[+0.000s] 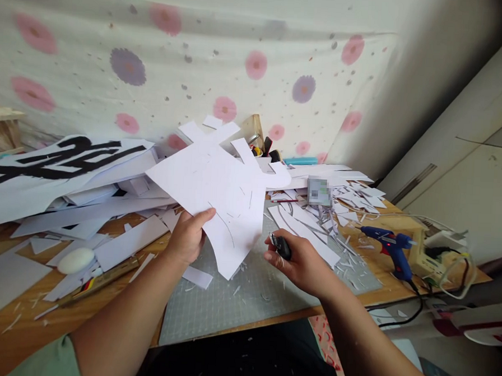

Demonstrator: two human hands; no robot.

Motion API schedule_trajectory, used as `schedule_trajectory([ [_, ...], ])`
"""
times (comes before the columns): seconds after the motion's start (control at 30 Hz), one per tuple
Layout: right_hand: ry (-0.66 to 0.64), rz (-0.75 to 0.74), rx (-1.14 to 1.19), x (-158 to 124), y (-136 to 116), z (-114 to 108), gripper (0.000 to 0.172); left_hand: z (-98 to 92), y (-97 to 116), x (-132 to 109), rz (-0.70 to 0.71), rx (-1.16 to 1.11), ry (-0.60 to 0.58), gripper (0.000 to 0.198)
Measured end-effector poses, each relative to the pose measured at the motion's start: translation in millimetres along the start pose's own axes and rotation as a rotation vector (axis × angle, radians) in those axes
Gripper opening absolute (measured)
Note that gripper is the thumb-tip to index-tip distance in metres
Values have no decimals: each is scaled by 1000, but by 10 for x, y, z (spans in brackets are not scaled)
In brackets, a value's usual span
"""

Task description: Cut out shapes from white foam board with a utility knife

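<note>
From my station, I see the left hand (192,236) pinching the white cut-out sheet (217,180) above the gray mat (202,317) on the desk (20,333); the right hand (300,262) has its fingers wrapped around a black tool (283,247), apparently a cutter. I'd brace the sheet and hold these 2 hands well apart.

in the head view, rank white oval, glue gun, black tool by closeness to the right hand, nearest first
1. Black tool: held in the right hand.
2. Glue gun: off to the right.
3. White oval: far left.
</note>
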State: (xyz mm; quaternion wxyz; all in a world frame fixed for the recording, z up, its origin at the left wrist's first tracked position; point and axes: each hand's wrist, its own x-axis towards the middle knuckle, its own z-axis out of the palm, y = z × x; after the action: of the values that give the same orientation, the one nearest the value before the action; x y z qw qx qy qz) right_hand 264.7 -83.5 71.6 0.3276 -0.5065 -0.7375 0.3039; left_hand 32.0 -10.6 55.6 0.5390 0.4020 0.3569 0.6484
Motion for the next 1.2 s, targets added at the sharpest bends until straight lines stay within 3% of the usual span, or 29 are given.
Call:
schedule_trajectory([
  [0.07, -7, -7, 51, -37, 87, 23, 27, -15, -12, 2, 1, 35, -8, 41],
  [0.23, 173, -27, 105, -70, 311, 161, 29, -33, -35, 11, 9, 130, -29, 37],
  [0.33, 213, -167, 34, -81, 343, 177, 22, -54, -69, 32, 18, 201, -43, 38],
  [0.43, 66, -266, -107, -119, 262, 127, 21, -84, -112, 56, 42, 281, -76, 41],
  [0.57, -197, -104, -484, -179, 48, 97, 40, -113, -157, 66, 100, 394, -129, 40],
  [0.7, -345, -18, -680, -205, -152, 181, 39, -116, -152, 46, 153, 540, -147, 32],
  [0.9, -286, -18, -755, -216, -229, 379, 34, -94, -130, 7, 201, 696, -176, 30],
  [1.2, -228, -33, -752, -162, -230, 515, 32, -81, -176, -7, 227, 763, -103, 29],
])
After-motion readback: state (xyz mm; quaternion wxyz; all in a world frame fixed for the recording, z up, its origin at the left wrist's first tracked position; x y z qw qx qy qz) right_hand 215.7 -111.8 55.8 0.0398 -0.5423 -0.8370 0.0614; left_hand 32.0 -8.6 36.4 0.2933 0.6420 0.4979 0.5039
